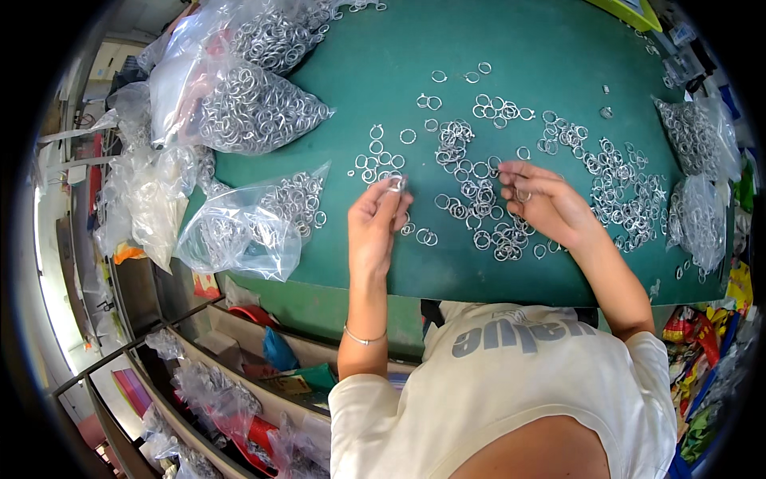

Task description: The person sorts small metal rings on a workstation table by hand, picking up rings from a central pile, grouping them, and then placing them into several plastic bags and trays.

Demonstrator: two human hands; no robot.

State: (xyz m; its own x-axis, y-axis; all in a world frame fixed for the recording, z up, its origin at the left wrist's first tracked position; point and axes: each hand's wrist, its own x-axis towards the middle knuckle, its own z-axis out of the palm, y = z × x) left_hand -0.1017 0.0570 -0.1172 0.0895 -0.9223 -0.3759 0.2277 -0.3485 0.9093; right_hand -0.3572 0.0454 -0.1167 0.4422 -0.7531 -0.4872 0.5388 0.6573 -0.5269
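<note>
Working at a green table (558,48) strewn with small metal rings. Left hand (375,223) raised just above the table surface, fingers drawn together and pinching a single metal ring (396,184) between thumb and fingertips. Wearing a thin bracelet (364,338) at the left wrist. Right hand (542,203) resting on the table, fingers curled and pressing down on a ring (522,194) at the edge of the central scatter of loose rings (479,199); cannot tell whether actually gripping it. Lying between and just beyond both hands, that central scatter; spreading further right, a second loose cluster (622,191). Sitting at the left of the table, a clear plastic bag of rings (247,227), mouth open toward the hands. Resting beyond it, a fuller bag of rings (255,108). Lying along the right edge, two more ring bags (698,180). Standing below the table's left side, shelving with further bagged stock (207,391).
</note>
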